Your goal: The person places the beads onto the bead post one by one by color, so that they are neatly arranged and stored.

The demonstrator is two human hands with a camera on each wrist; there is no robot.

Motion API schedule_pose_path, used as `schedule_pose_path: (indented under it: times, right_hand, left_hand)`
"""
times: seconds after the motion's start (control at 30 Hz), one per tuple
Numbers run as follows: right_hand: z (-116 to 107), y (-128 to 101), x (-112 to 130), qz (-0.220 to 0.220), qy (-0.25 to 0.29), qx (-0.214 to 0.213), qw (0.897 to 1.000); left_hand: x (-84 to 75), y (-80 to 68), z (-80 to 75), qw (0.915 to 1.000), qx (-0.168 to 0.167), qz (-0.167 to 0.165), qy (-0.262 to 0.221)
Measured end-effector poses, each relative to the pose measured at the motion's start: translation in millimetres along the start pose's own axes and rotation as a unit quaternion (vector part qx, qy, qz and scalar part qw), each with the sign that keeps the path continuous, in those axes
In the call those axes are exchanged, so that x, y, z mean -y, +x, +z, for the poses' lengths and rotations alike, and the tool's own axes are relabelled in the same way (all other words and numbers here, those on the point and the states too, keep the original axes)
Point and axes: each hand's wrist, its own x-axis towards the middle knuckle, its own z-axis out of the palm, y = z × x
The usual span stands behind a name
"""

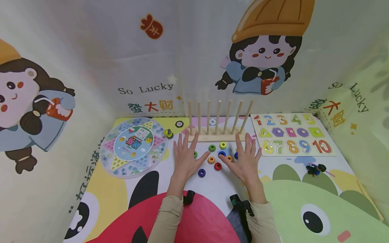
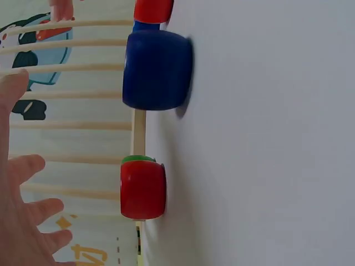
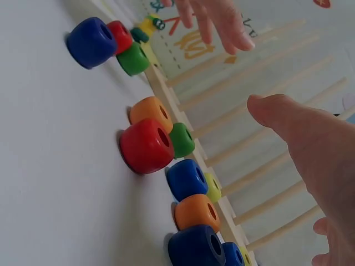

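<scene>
My left hand (image 1: 186, 161) and right hand (image 1: 247, 162) are spread above the table with straight fingers, holding nothing. Between and partly beneath them lie several wooden beads with centre holes: a blue bead (image 1: 202, 173), a red bead (image 1: 217, 166), an orange bead (image 1: 211, 160), a green bead (image 1: 212, 148), a yellow bead (image 1: 223, 145) and others. My hands hide some of them in the head view. Just beyond the fingertips stands a wooden peg rack (image 1: 209, 137), its upright pegs bare. In the right wrist view, another red bead (image 3: 120, 36) sits behind a blue one.
A round Chinese checkers board (image 1: 104, 148) lies at the left, with a small yellow toy (image 1: 168, 133) beside it. To the right is a number-and-shape puzzle board (image 1: 284, 144), and nearer, a small dark figurine (image 1: 316, 169). A black chip (image 1: 179, 124) lies behind, near the curtain.
</scene>
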Motion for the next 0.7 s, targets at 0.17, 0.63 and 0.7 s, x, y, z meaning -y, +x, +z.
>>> schedule_pose_path:
  times: [0.17, 0.63, 0.7]
  right_hand:
    - [0.6, 0.4, -1.9, -0.003, -0.002, -0.004, 1.000]
    - [-9.4, 1.8, -13.5, 0.030, 0.025, 0.004, 0.999]
    - [-11.6, 1.3, -17.1, 0.042, 0.027, 0.007, 0.999]
  left_hand:
    - [6.6, 6.7, 1.5, 0.9986, -0.015, -0.001, -0.050]
    - [33.5, 37.0, 3.2, 0.9597, -0.047, -0.056, -0.271]
    - [37.3, 42.1, 4.1, 0.9571, -0.046, -0.061, -0.280]
